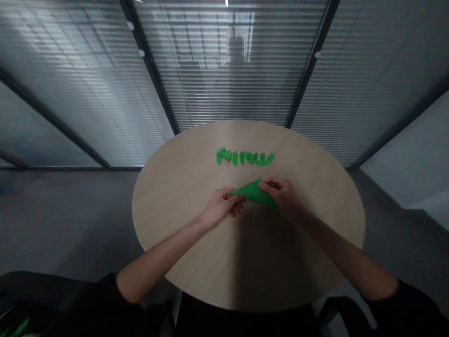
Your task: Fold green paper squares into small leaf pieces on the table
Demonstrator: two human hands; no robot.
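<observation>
A green sheet of paper (257, 193), folded to a roughly triangular shape, is held between both hands over the middle of the table. My left hand (226, 202) pinches its narrow left corner between thumb and fingers. On the other side, my right hand (280, 192) grips the wider right end, thumb on top. Beyond the hands, several small green folded paper pieces (242, 157) lie in a row on the tabletop. Part of the sheet's right edge is hidden behind my right hand.
The round wooden table (168, 187) stands close to glass partitions with blinds (224, 93). Dark chair arms (345, 309) show at the near edge. Something green (21, 326) is at the bottom left corner, too dim to make out.
</observation>
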